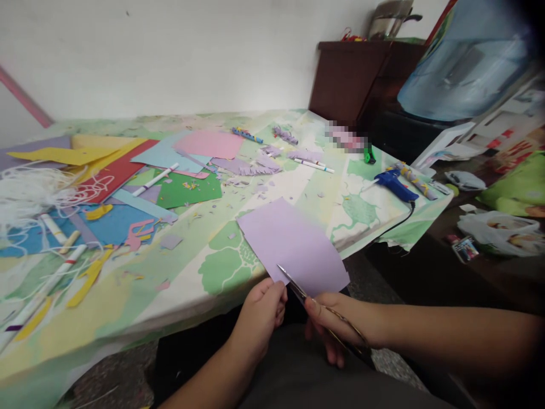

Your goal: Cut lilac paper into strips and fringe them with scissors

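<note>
Lilac rectangular paper sheet (pixel 293 244) slants up and away from your hands, its long axis running from near right to far left, its far end over the edge of the patterned cloth-covered surface (pixel 183 295). Your left hand (pixel 260 318) pinches the sheet's near edge. Your right hand (pixel 336 329) is closed round thin metal scissors (pixel 293 283), whose blades meet that same edge just beside the left fingers, so both hands are equally near. The scissor handles are hidden in your grip, and whether the blades are parted is hard to make out.
</note>
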`<state>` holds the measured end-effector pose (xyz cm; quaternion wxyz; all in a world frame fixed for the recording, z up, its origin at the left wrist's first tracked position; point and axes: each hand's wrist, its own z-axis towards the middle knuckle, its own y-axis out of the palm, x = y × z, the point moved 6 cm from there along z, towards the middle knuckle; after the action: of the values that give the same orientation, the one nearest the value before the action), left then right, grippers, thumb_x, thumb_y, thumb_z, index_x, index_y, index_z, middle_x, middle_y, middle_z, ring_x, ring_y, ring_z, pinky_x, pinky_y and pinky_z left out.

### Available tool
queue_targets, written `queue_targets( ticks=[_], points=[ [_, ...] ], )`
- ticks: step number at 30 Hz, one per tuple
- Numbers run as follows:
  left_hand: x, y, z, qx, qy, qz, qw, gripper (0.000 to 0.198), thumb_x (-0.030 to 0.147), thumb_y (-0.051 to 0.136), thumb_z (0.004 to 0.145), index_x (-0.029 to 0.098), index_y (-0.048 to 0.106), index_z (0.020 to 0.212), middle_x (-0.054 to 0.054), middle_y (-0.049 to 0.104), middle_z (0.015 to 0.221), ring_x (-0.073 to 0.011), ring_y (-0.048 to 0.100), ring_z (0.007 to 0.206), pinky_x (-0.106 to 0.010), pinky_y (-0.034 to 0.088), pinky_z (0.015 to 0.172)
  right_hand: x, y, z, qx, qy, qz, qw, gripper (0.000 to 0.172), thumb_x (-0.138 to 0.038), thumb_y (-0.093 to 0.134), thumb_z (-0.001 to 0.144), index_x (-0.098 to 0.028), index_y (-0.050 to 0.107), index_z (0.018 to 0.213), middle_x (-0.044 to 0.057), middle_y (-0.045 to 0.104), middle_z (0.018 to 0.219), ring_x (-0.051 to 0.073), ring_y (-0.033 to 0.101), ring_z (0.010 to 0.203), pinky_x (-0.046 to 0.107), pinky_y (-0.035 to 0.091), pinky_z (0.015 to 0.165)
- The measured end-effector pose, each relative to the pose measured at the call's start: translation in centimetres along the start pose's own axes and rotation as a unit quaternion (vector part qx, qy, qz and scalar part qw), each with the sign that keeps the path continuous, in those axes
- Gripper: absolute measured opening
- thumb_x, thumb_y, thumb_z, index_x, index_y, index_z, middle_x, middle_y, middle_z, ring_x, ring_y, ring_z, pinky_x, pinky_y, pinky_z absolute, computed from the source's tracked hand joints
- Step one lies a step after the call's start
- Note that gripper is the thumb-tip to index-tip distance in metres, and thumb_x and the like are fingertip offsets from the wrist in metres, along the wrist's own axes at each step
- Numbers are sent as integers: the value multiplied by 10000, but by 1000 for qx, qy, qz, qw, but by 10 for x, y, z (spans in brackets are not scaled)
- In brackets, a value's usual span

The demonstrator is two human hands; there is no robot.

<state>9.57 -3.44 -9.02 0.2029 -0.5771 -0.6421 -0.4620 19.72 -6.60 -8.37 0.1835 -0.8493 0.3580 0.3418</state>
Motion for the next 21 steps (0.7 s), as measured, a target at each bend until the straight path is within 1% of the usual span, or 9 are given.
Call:
queue_targets(
  ticks=[4, 9, 14, 18, 21],
  points=[
    [-1, 1, -1, 3, -1, -2, 1000, 217, 258, 415, 689, 174, 372, 494, 100, 243, 330, -29, 219, 292, -185, 153, 346, -1, 0, -2, 19, 6, -18, 1000, 679, -726, 134, 598, -133, 454, 678, -31, 420, 368, 72, 402, 291, 182, 326, 306],
    [-3, 4, -1, 3, -5, -10, 1000, 207, 270, 430, 680, 170, 386, 504, 100, 258, 336, -25, 221, 299, -174, 159, 345, 5, 0, 0, 39, -5, -41, 998, 637, -696, 122, 647, -148, 443, 685, -36, 408, 356, 80, 401, 287, 184, 322, 287],
    [-1, 6, -1, -7, 1, 1, 1000, 216, 280, 425, 687, 170, 387, 505, 100, 262, 335, -26, 230, 293, -176, 154, 342, 3, -2, -3, 57, -37, -75, 995, 623, -683, 126, 662, -150, 444, 723, -37, 411, 371, 77, 403, 294, 175, 320, 279],
    [2, 7, -1, -10, 2, 13, 1000, 220, 269, 423, 690, 171, 381, 499, 99, 262, 335, -25, 220, 294, -180, 150, 341, -1, -4, -8, 61, -42, -89, 993, 602, -675, 142, 668, -149, 432, 705, -38, 403, 374, 75, 409, 304, 165, 315, 280],
    [2, 8, -1, -8, 1, 16, 1000, 221, 270, 425, 686, 173, 376, 494, 99, 260, 330, -26, 219, 290, -180, 150, 338, -1, -4, -9, 56, -31, -87, 994, 565, -653, 167, 689, -151, 426, 716, -41, 404, 374, 68, 388, 292, 167, 311, 278]
  ],
)
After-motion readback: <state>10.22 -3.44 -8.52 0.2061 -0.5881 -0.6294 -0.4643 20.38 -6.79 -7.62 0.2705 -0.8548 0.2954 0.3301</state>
